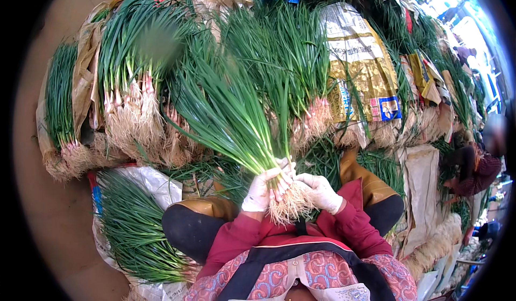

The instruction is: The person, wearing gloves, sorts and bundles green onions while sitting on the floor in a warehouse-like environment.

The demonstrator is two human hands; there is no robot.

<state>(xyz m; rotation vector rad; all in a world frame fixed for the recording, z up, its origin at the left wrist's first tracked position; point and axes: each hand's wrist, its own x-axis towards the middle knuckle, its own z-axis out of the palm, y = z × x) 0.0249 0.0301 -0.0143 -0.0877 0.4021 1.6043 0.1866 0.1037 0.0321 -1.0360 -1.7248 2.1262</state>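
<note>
A bunch of spring onions slants up and left from my lap, its long green leaves fanned out. Round its pale pink stems my left hand, in a white glove, is closed. My right hand, gloved too, is closed with thumb and fingers pinching at the right side of the bunch, beside the roots; its fingertips are partly hidden. Bushy pale roots hang below and between the two hands. One thinner group of leaves stands almost upright above the left fingers.
Large spring onion bundles lie ahead on sacks, roots toward me. A gold and white sack covers some at the right. More spring onions rest on white plastic at my left. Another person sits at the far right.
</note>
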